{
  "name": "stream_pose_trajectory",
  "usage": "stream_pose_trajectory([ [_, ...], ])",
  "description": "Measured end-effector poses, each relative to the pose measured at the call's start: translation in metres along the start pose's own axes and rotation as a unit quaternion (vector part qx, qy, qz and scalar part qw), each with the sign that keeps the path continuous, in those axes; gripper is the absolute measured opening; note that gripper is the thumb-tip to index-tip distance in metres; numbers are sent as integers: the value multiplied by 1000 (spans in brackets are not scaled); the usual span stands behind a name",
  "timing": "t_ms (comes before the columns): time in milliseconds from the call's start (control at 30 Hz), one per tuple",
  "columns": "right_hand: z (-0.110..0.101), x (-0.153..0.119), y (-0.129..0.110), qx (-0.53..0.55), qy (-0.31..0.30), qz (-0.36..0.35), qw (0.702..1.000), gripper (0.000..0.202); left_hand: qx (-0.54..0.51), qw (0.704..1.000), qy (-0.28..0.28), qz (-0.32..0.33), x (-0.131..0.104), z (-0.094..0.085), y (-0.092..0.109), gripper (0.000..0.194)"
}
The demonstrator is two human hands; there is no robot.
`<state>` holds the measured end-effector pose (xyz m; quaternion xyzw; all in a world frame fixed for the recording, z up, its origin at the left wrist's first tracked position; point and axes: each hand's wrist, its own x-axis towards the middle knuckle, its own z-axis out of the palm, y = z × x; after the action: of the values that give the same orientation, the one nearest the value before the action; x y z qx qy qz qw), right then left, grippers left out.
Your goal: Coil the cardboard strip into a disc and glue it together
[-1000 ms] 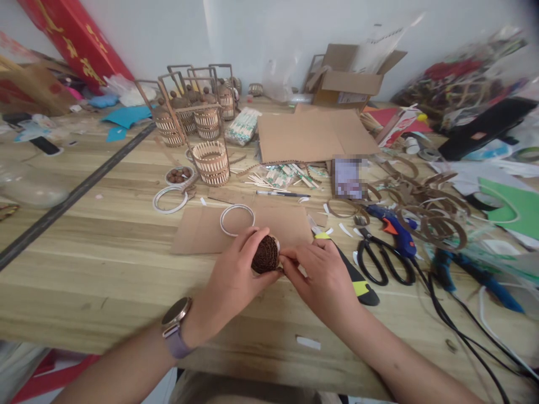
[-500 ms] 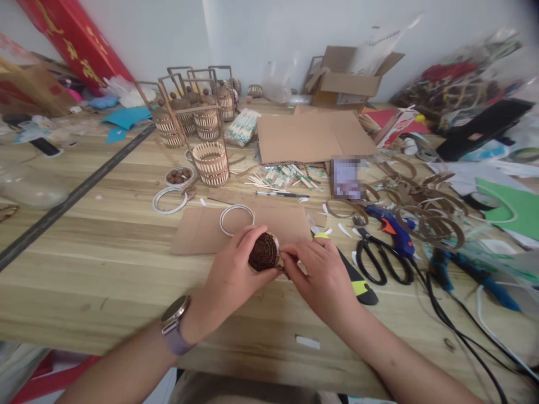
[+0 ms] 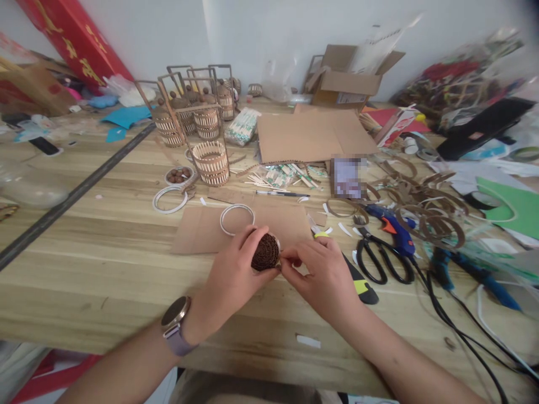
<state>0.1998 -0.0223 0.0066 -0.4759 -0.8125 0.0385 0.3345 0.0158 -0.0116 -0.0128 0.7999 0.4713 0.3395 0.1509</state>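
Cups brown coil (image 3: 265, 252) in left hand (image 3: 225, 286) just below frame centre, hides coil's left rim, narrows right hand (image 3: 322, 275) to pinch at its right edge, can't tell if gripping anything, half-covered cutter (image 3: 361, 286) beyond right hand, cut-off forearms (image 3: 122, 359) at bottom edge

A round, dark brown coil (image 3: 265, 252), its ridged spiral face showing, sits in the left hand (image 3: 234, 275), its edge just beside the right hand (image 3: 323, 276).

Left hand (image 3: 233, 269) curved inward — right hand (image 3: 326, 275) close beside, fingers (image 3: 295, 255) pinched.
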Motion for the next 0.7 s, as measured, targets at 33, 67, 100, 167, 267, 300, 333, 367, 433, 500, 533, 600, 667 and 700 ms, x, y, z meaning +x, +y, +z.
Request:
stream_pose_trajectory([
  [33,0,0,0,-7,3,-5,1000,13,0,1000,-1,2,0,0,0,59],
  [67,0,0,0,-13,6,-8,1000,13,-2,1000,-2,4,0,0,1,59],
  [100,0,1,0,-16,6,-9,1000,13,-4,1000,-3,3,1,0,1,59],
  [167,-2,2,1,-17,3,-3,1000,13,-11,1000,-4,0,1,-1,2,61],
  [267,-9,8,12,-26,7,29,999,11,-15,1000,-6,-5,1,-3,3,65],
  [300,-12,10,19,-31,16,46,998,11,-13,1000,-5,-5,1,-3,3,66],
  [333,-17,12,28,-37,28,67,997,10,-9,1000,-4,-5,1,-4,2,67],
  [367,-21,13,38,-43,39,91,994,9,-5,1000,-2,-5,0,-4,1,68],
  [433,-32,16,62,-68,47,139,987,7,-2,1000,1,-4,0,-3,-1,69],
  [500,-43,16,85,-107,32,179,977,5,-3,1000,2,-1,0,-3,-2,70],
  [533,-47,15,95,-126,20,195,972,4,-5,1000,2,1,-1,-3,-2,70],
  [600,-54,14,110,-156,5,221,963,5,-8,1000,-1,-1,-1,-3,-2,69],
  [667,-59,14,118,-152,5,237,960,8,-11,1000,-5,-9,-1,-4,-1,68],
  [700,-60,14,119,-139,7,242,960,9,-13,1000,-7,-12,0,-4,-1,68],
])
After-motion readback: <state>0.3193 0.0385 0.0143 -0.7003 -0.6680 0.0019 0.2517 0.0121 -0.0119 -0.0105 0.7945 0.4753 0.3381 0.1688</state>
